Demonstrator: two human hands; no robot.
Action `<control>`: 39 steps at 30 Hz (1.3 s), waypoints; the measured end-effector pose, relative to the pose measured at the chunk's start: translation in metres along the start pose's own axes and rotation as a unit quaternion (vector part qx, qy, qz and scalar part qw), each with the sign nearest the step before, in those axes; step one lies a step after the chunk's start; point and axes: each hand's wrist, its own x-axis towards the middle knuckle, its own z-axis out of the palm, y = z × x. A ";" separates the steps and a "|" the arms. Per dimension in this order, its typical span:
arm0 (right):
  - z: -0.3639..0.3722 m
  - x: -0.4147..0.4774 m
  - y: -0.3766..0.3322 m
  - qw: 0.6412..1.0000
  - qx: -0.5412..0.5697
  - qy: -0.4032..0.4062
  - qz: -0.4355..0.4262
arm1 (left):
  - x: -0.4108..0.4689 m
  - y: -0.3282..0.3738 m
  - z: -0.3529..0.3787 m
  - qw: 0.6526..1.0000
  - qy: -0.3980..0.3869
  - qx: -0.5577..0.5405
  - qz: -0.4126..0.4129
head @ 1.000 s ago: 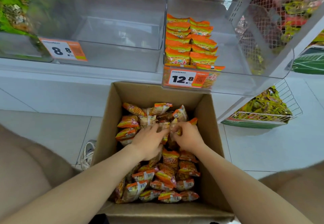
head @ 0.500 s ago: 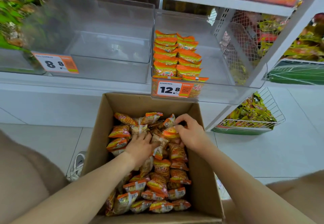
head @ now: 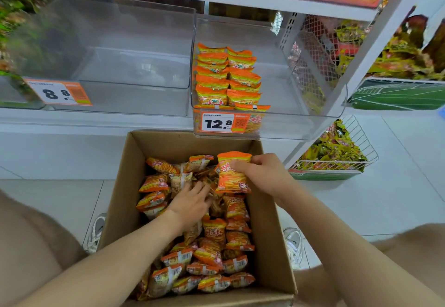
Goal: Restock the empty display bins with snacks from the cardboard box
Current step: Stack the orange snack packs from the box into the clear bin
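An open cardboard box (head: 272, 234) on the floor holds several orange snack packets (head: 212, 253). My right hand (head: 265, 174) grips one orange packet (head: 231, 176) upright above the box's far right corner. My left hand (head: 190, 205) reaches down among the packets in the middle of the box, fingers spread on them. Above the box, the clear display bin (head: 301, 124) with the 12.8 price tag holds two rows of orange packets (head: 226, 75) on its left side. The clear bin (head: 134, 49) with the 8.8 tag to its left holds nothing.
A wire basket (head: 361, 162) of yellow-green packets stands on the floor to the right. White shelf frames and a mesh divider (head: 313, 49) border the right bin. White shoes (head: 96, 232) flank the box; my knees fill both lower corners.
My right hand has lifted one orange packet out of the pile and raised it upright. My left hand stays in the box. The view has tilted upward towards the shelf.
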 end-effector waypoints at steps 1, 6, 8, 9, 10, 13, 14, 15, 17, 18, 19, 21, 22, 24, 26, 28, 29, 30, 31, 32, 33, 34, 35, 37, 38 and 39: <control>0.001 0.001 -0.001 1.000 -0.007 0.004 0.004 | 0.001 -0.002 0.002 1.000 0.003 0.009 -0.001; 0.002 0.001 -0.006 0.999 0.020 -0.035 0.004 | 0.001 -0.011 0.003 0.999 -0.008 -0.030 -0.011; -0.002 -0.003 -0.012 0.999 -0.014 -0.032 -0.034 | -0.003 -0.017 -0.003 0.998 0.011 -0.046 -0.038; -0.005 -0.007 -0.016 0.997 -0.043 -0.031 -0.055 | -0.005 -0.019 -0.006 0.996 0.020 -0.062 -0.057; -0.010 -0.012 -0.020 0.994 -0.074 -0.032 -0.075 | -0.008 -0.023 -0.012 0.993 0.030 -0.089 -0.076; -0.024 -0.025 -0.030 0.981 -0.162 -0.011 -0.105 | -0.021 -0.034 -0.037 0.963 0.101 -0.227 -0.107; -0.029 -0.029 -0.033 0.977 -0.177 0.007 -0.117 | -0.029 -0.038 -0.051 0.946 0.150 -0.268 -0.108; -0.035 -0.034 -0.037 0.975 -0.183 0.025 -0.127 | -0.037 -0.041 -0.066 0.929 0.198 -0.294 -0.104; -0.047 -0.044 -0.046 0.972 -0.179 0.050 -0.145 | -0.056 -0.043 -0.099 0.915 0.268 -0.288 -0.088; -0.052 -0.049 -0.050 0.971 -0.175 0.061 -0.151 | -0.065 -0.044 -0.115 0.914 0.299 -0.260 -0.083; -0.057 -0.054 -0.055 0.970 -0.169 0.075 -0.155 | -0.072 -0.044 -0.128 0.911 0.328 -0.237 -0.079; -0.063 -0.062 -0.063 0.969 -0.144 0.108 -0.169 | -0.083 -0.046 -0.149 0.893 0.380 -0.236 -0.057; -0.064 -0.066 -0.067 0.971 -0.116 0.116 -0.176 | -0.088 -0.047 -0.158 0.881 0.395 -0.260 -0.033; -0.062 -0.072 -0.076 0.981 -0.004 0.106 -0.162 | -0.096 -0.047 -0.175 0.849 0.401 -0.344 -0.004; -0.058 -0.078 -0.084 0.982 0.102 0.082 -0.133 | -0.104 -0.046 -0.190 0.809 0.397 -0.433 -0.025; -0.056 -0.081 -0.092 0.976 0.159 0.073 -0.130 | -0.110 -0.044 -0.205 0.785 0.376 -0.490 -0.047; -0.056 -0.082 -0.095 0.972 0.186 0.065 -0.128 | -0.112 -0.044 -0.211 0.776 0.375 -0.505 -0.044; -0.057 -0.082 -0.098 0.968 0.214 0.057 -0.123 | -0.113 -0.044 -0.216 0.768 0.375 -0.518 -0.035; -0.059 -0.082 -0.102 0.962 0.246 0.051 -0.111 | -0.114 -0.045 -0.222 0.759 0.375 -0.531 -0.029; -0.062 -0.081 -0.105 0.954 0.277 0.046 -0.103 | -0.113 -0.046 -0.228 0.751 0.374 -0.544 -0.028; -0.065 -0.081 -0.109 0.948 0.301 0.038 -0.096 | -0.112 -0.048 -0.234 0.742 0.369 -0.559 -0.031; -0.069 -0.077 -0.110 0.945 0.311 0.029 -0.094 | -0.110 -0.051 -0.242 0.734 0.358 -0.575 -0.032; -0.073 -0.074 -0.113 0.944 0.317 0.015 -0.086 | -0.108 -0.054 -0.249 0.734 0.348 -0.582 -0.036; -0.082 -0.065 -0.117 0.943 0.323 -0.006 -0.073 | -0.101 -0.064 -0.262 0.746 0.338 -0.570 -0.056; -0.087 -0.058 -0.119 0.945 0.319 -0.002 -0.074 | -0.097 -0.069 -0.267 0.750 0.338 -0.564 -0.069; -0.092 -0.051 -0.121 0.947 0.312 0.017 -0.073 | -0.092 -0.074 -0.271 0.752 0.343 -0.557 -0.081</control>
